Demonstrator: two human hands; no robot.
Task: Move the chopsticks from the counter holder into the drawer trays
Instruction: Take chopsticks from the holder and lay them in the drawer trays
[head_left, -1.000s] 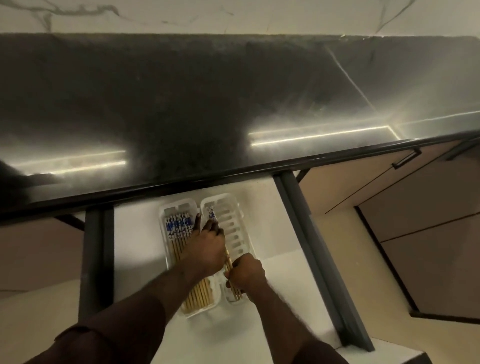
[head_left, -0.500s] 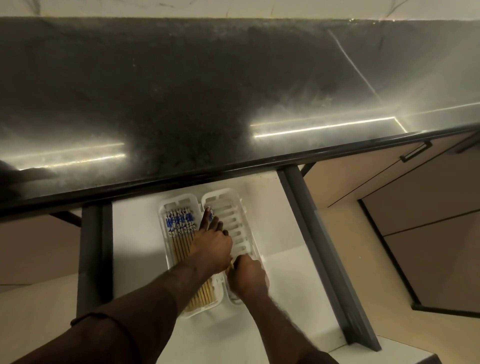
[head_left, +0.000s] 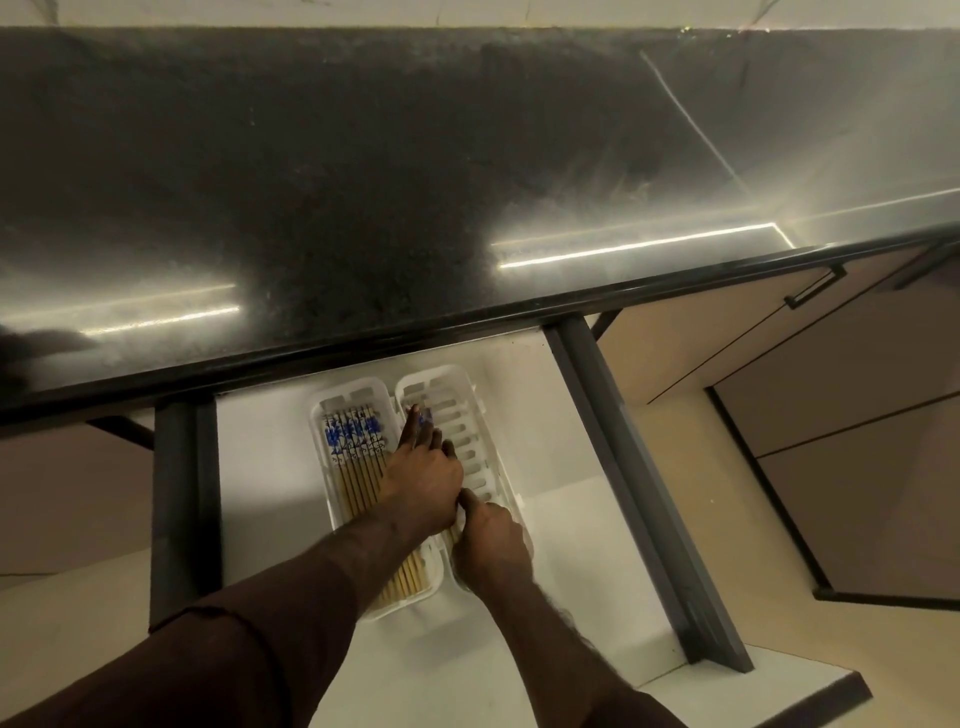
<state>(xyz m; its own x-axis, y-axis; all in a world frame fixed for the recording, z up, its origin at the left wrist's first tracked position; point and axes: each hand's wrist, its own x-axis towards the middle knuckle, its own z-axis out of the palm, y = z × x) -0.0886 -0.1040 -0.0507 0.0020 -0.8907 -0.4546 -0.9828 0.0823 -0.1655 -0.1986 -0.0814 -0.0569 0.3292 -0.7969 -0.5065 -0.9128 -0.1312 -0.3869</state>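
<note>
Head cam: bamboo chopsticks (head_left: 358, 467) w/ blue-patterned tops fill the left tray (head_left: 318, 441) in the open drawer (head_left: 260, 467). Left hand (head_left: 423, 480), fingers out flat, presses a couple into the right tray (head_left: 485, 441); right hand (head_left: 491, 545) curled on their near ends.

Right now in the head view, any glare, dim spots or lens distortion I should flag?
Head view: two bright strip reflections glare off the dark countertop; the wide lens bows its front edge. The open drawer is dim and warm-tinted. Left hand and right hand cover much of the right tray, so its chopsticks barely show; those in the left tray read clearly.
</note>
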